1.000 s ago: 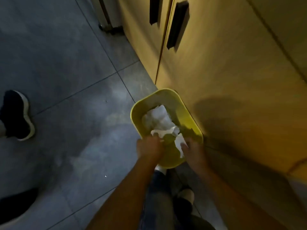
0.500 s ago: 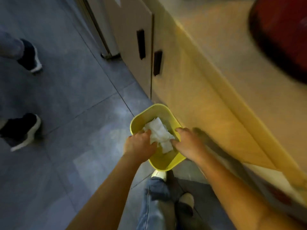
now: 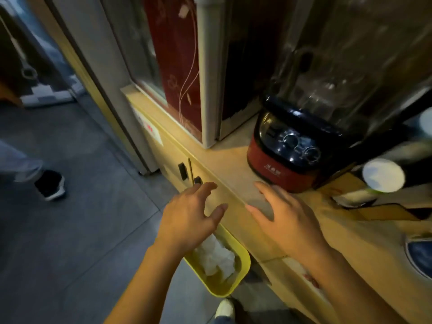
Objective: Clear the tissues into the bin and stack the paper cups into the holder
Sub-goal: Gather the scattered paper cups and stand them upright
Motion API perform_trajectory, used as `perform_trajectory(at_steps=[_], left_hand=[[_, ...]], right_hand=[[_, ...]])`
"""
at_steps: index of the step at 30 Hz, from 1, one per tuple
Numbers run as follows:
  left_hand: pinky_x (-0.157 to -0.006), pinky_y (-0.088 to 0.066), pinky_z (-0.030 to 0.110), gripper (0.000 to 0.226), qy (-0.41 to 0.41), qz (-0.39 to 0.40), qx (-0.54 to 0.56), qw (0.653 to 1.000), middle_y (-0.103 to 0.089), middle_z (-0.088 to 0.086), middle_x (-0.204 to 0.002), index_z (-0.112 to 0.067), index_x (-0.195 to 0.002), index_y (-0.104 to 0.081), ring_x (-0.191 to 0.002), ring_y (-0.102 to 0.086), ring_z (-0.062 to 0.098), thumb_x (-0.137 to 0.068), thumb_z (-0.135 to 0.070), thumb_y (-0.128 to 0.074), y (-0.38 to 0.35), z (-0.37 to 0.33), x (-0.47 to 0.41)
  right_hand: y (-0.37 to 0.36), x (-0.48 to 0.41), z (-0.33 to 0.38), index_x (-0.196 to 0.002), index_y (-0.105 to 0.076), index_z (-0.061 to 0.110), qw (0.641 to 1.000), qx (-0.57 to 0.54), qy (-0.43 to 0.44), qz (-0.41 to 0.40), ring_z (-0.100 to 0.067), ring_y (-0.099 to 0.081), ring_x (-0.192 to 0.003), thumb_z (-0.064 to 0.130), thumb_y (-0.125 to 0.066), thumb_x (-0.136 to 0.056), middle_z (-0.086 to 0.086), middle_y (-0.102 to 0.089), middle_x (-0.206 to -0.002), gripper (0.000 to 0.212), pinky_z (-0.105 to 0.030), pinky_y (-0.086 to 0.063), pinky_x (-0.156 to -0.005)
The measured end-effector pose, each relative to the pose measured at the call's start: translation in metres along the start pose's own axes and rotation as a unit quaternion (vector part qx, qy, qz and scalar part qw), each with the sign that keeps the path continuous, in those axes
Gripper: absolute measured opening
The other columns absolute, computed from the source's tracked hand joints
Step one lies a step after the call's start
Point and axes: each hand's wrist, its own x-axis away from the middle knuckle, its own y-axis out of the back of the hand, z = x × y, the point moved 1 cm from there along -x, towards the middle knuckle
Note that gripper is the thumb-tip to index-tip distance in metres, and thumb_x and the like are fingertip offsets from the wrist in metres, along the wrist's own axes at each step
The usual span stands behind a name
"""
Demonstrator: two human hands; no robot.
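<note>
A yellow bin (image 3: 240,274) stands on the floor against the counter, with crumpled white tissues (image 3: 216,257) inside it. My left hand (image 3: 189,218) hovers above the bin's far end, fingers spread and empty. My right hand (image 3: 287,220) is over the counter edge, also spread and empty. A white paper cup (image 3: 383,175) lies on its side on the counter at the right, its mouth facing me, blurred.
A red and black appliance (image 3: 282,153) with dials sits on the yellow counter (image 3: 229,169) just beyond my right hand. Cabinet doors with black handles (image 3: 182,171) are below. Another person's shoe (image 3: 50,184) is on the grey floor at left. A blue bowl (image 3: 420,256) shows at the right edge.
Both hands have let go of the tissues, which now lie in the bin, and have risen to counter height. The view has tilted up from the floor to the counter.
</note>
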Motion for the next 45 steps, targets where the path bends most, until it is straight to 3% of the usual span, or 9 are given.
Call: perform_trajectory(at_steps=[11, 16, 20, 24, 27, 31, 35, 39, 45], left_hand=[[-0.08, -0.048, 0.033, 0.04, -0.189, 0.04, 0.058, 0.98, -0.066, -0.007, -0.102, -0.027, -0.108, -0.058, -0.097, -0.06, 0.015, -0.081, -0.054, -0.046, 0.016, -0.136, -0.007], [-0.086, -0.049, 0.035, 0.044, -0.26, 0.078, 0.081, 0.959, -0.067, -0.006, -0.11, -0.025, -0.114, -0.06, -0.103, -0.061, 0.014, -0.08, -0.052, -0.049, -0.002, -0.201, 0.003], [-0.078, -0.049, 0.03, 0.042, -0.311, 0.096, 0.09, 0.941, -0.067, -0.011, -0.104, -0.03, -0.112, -0.059, -0.095, -0.06, 0.009, -0.08, -0.055, -0.048, -0.02, -0.255, 0.017], [-0.069, -0.045, 0.02, 0.041, -0.345, 0.106, 0.105, 0.927, -0.068, -0.014, -0.103, -0.031, -0.112, -0.06, -0.089, -0.059, 0.001, -0.08, -0.056, -0.05, -0.043, -0.309, 0.021], [-0.07, -0.046, 0.021, 0.04, -0.355, 0.107, 0.111, 0.922, -0.068, -0.012, -0.105, -0.029, -0.113, -0.06, -0.09, -0.058, 0.001, -0.081, -0.052, -0.054, -0.061, -0.346, 0.018], [-0.071, -0.05, 0.027, 0.034, -0.352, 0.101, 0.133, 0.921, -0.064, -0.018, -0.095, -0.035, -0.11, -0.059, -0.088, -0.059, 0.001, -0.081, -0.052, -0.053, -0.083, -0.39, 0.004], [-0.073, -0.051, 0.027, 0.028, -0.338, 0.079, 0.166, 0.923, -0.064, -0.019, -0.093, -0.036, -0.105, -0.059, -0.088, -0.059, -0.003, -0.081, -0.05, -0.054, -0.099, -0.424, -0.017], [-0.08, -0.053, 0.036, 0.035, -0.328, 0.084, 0.165, 0.926, -0.063, -0.016, -0.095, -0.031, -0.106, -0.06, -0.091, -0.061, 0.004, -0.078, -0.051, -0.052, -0.106, -0.441, -0.038], [-0.084, -0.052, 0.04, 0.026, -0.312, 0.123, 0.122, 0.934, -0.065, -0.01, -0.096, -0.027, -0.107, -0.061, -0.093, -0.061, 0.009, -0.084, -0.039, -0.06, -0.124, -0.446, -0.076]], right_hand=[[0.122, 0.072, -0.023, -0.117, -0.057, 0.016, 0.984, 0.043, -0.125, -0.117, -0.028, -0.063, -0.087, 0.039, -0.057, -0.082, -0.008, -0.068, -0.101, 0.042, -0.036, -0.049, -0.071], [0.161, 0.115, -0.051, -0.115, -0.057, 0.019, 0.967, 0.068, -0.191, -0.155, -0.024, -0.062, -0.086, 0.038, -0.06, -0.082, -0.005, -0.067, -0.103, 0.038, -0.03, -0.044, -0.067], [0.192, 0.15, -0.077, -0.117, -0.056, 0.018, 0.952, 0.062, -0.235, -0.186, -0.026, -0.062, -0.091, 0.037, -0.061, -0.082, -0.005, -0.067, -0.104, 0.039, -0.037, -0.048, -0.073], [0.22, 0.18, -0.114, -0.114, -0.056, 0.02, 0.933, 0.07, -0.266, -0.233, -0.025, -0.062, -0.091, 0.036, -0.06, -0.081, -0.005, -0.067, -0.107, 0.037, -0.034, -0.047, -0.073], [0.24, 0.198, -0.148, -0.115, -0.055, 0.02, 0.928, 0.075, -0.277, -0.239, -0.023, -0.061, -0.095, 0.033, -0.061, -0.083, -0.004, -0.066, -0.11, 0.036, -0.03, -0.043, -0.073], [0.268, 0.214, -0.189, -0.108, -0.058, 0.018, 0.926, 0.082, -0.273, -0.246, -0.025, -0.061, -0.091, 0.036, -0.061, -0.083, -0.006, -0.067, -0.101, 0.031, -0.039, -0.049, -0.073], [0.286, 0.221, -0.232, -0.117, -0.052, 0.022, 0.929, 0.1, -0.275, -0.227, -0.023, -0.057, -0.1, 0.039, -0.054, -0.086, -0.002, -0.063, -0.113, 0.036, -0.038, -0.047, -0.079], [0.286, 0.218, -0.264, -0.117, -0.05, 0.022, 0.928, 0.084, -0.288, -0.22, -0.018, -0.055, -0.101, 0.039, -0.052, -0.087, 0.001, -0.061, -0.114, 0.035, -0.033, -0.046, -0.08], [0.262, 0.202, -0.293, -0.117, -0.052, 0.02, 0.928, 0.066, -0.303, -0.205, -0.022, -0.057, -0.099, 0.038, -0.054, -0.086, -0.002, -0.063, -0.113, 0.036, -0.034, -0.045, -0.078]])
